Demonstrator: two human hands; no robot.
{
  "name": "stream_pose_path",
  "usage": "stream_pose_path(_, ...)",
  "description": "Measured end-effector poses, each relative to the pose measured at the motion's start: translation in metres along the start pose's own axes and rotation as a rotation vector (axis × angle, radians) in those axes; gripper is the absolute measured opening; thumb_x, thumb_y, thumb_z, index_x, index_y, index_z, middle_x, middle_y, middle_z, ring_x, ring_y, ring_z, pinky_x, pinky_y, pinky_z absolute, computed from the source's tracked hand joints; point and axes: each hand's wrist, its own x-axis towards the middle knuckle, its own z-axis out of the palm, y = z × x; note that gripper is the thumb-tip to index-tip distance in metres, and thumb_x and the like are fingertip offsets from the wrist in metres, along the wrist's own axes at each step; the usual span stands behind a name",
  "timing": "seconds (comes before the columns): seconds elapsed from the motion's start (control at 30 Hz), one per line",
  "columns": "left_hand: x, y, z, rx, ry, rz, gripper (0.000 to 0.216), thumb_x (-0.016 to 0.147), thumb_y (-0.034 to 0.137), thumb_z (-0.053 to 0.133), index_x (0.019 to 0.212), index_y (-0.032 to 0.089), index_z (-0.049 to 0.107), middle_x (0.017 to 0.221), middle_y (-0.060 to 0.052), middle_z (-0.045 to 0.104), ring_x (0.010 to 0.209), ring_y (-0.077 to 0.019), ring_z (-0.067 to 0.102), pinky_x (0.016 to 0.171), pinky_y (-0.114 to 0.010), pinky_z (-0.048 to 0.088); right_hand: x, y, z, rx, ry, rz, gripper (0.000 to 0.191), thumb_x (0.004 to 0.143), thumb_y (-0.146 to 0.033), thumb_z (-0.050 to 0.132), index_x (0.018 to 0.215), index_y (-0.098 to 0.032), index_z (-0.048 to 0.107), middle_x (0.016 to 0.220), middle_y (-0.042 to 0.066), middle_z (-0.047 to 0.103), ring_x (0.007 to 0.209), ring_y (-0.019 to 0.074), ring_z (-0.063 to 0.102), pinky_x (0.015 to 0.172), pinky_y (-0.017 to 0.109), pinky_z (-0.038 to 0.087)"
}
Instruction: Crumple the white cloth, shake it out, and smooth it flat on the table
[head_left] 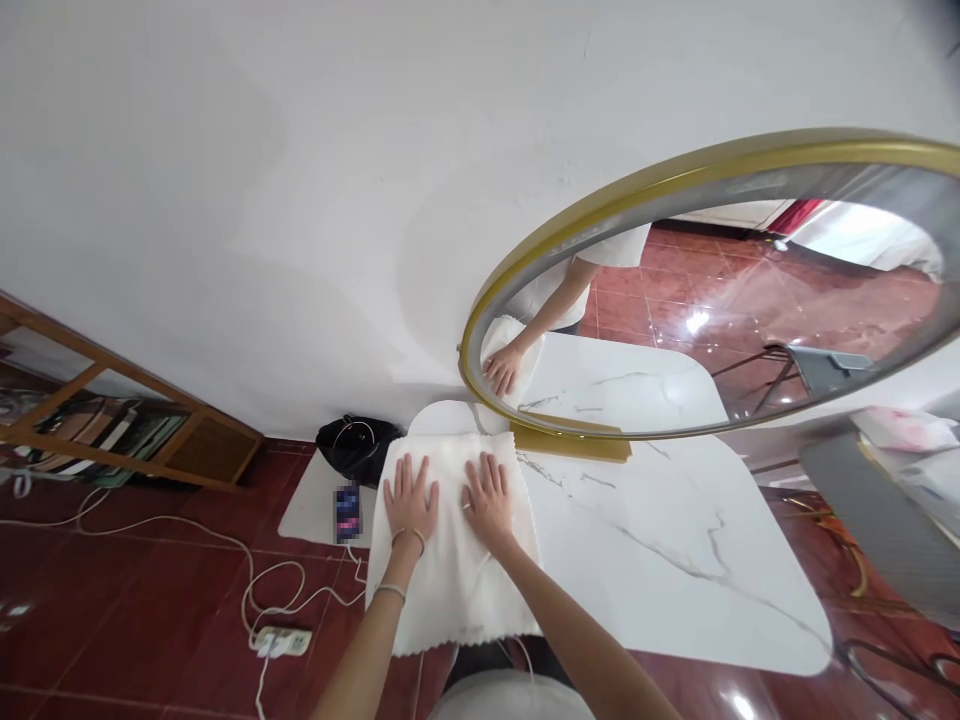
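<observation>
A white cloth with a scalloped edge lies spread over the left end of a white marble-patterned table, and its near edge hangs toward my lap. My left hand rests flat on the cloth's left part, fingers spread, with bracelets on the wrist. To its right, my right hand also presses flat on the cloth, fingers apart, a ring on one finger. Neither hand grips anything.
A gold-framed oval mirror stands at the table's back, on a gold base. Left of the table are a black bag, a blurred phone-like item, a power strip with cables, and a wooden shelf.
</observation>
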Motion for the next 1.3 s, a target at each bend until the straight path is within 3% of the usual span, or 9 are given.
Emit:
stream_pose_path(0.3,-0.108,-0.006,-0.001,-0.213,0.117,-0.092,0.046,0.093,0.043,0.038,0.135,0.03,0.052,0.152,-0.005,0.039,0.142,-0.028,0.031,0.115,-0.056,0.02,-0.094,-0.006,-0.042,0.108,-0.005,-0.141,0.042,0.09,-0.015,0.043,0.129,-0.024,0.057,0.134,0.006,0.057,0.131,0.0218,0.043,0.112,0.045,0.032)
stream_pose_path(0.4,-0.106,-0.026,-0.009,-0.454,0.121,-0.432,0.053,0.081,0.051,0.056,0.126,0.024,0.058,0.145,-0.011,0.048,0.138,-0.0309,0.037,0.113,-0.051,0.031,-0.103,-0.004,-0.047,0.191,-0.032,-0.105,0.045,0.083,-0.008,0.045,0.119,-0.028,0.063,0.127,0.003,0.062,0.124,0.0218,0.05,0.109,0.044,0.036)
stream_pose_path(0.5,-0.088,-0.053,-0.024,-0.597,0.11,-0.831,0.056,0.072,0.053,0.062,0.112,0.014,0.064,0.114,-0.017,0.066,0.113,-0.0363,0.059,0.093,-0.051,0.049,-0.097,-0.009,-0.048,0.348,-0.08,0.03,0.042,0.07,-0.004,0.051,0.098,-0.027,0.07,0.114,0.003,0.067,0.111,0.0248,0.058,0.1,0.043,0.043)
stream_pose_path(0.6,-0.073,-0.07,-0.04,-0.686,0.091,-0.847,0.041,0.066,0.052,0.063,0.083,0.015,0.067,0.079,-0.011,0.07,0.083,-0.0328,0.069,0.077,-0.046,0.055,-0.083,-0.016,-0.047,0.504,-0.094,0.151,0.033,0.058,-0.004,0.053,0.077,-0.025,0.071,0.094,0.004,0.071,0.095,0.0263,0.063,0.087,0.041,0.05)
stream_pose_path(0.77,-0.059,-0.048,-0.065,-0.826,0.112,-0.63,0.047,0.058,0.064,0.062,0.071,0.019,0.063,0.075,-0.006,0.07,0.081,-0.0292,0.068,0.077,-0.041,0.054,-0.066,-0.011,-0.056,0.583,0.015,0.266,0.023,0.063,-0.011,0.053,0.075,-0.022,0.07,0.082,0.004,0.071,0.08,0.0233,0.067,0.075,0.035,0.054)
stream_pose_path(0.93,-0.026,0.032,-0.116,-1.003,0.185,-0.155,0.05,0.072,0.066,0.055,0.091,0.02,0.059,0.087,-0.005,0.069,0.084,-0.0233,0.067,0.073,-0.034,0.053,-0.064,0.008,-0.101,0.822,0.213,0.514,0.021,0.078,-0.034,0.058,0.086,-0.019,0.071,0.089,0.005,0.073,0.084,0.023,0.069,0.072,0.03,0.054)
stream_pose_path(1.13,0.036,0.151,-0.229,-0.857,0.272,0.581,0.034,0.093,0.04,0.043,0.08,0.02,0.068,0.086,-0.004,0.064,0.069,-0.0128,0.059,0.057,-0.022,0.044,-0.029,0.013,-0.22,0.811,0.693,0.644,0.034,0.077,-0.051,0.065,0.086,-0.02,0.071,0.103,0.009,0.069,0.1,0.0284,0.064,0.083,0.038,0.051)
stream_pose_path(1.2,0.057,0.187,-0.27,-0.838,0.386,0.767,0.032,0.095,0.033,0.042,0.091,0.021,0.071,0.096,-0.006,0.064,0.076,-0.0124,0.059,0.061,-0.022,0.045,0.001,0.016,-0.27,0.645,0.906,0.504,0.026,0.08,-0.046,0.066,0.087,-0.02,0.07,0.11,0.01,0.065,0.103,0.0277,0.062,0.086,0.041,0.05)
stream_pose_path(1.3,0.09,0.232,-0.317,-0.843,0.552,0.84,0.03,0.096,0.031,0.043,0.105,0.022,0.07,0.1,-0.005,0.062,0.083,-0.0125,0.059,0.068,-0.022,0.047,0.06,0.032,-0.333,0.338,1.239,0.225,0.015,0.084,-0.034,0.065,0.09,-0.021,0.069,0.119,0.012,0.059,0.113,0.0288,0.057,0.093,0.047,0.046)
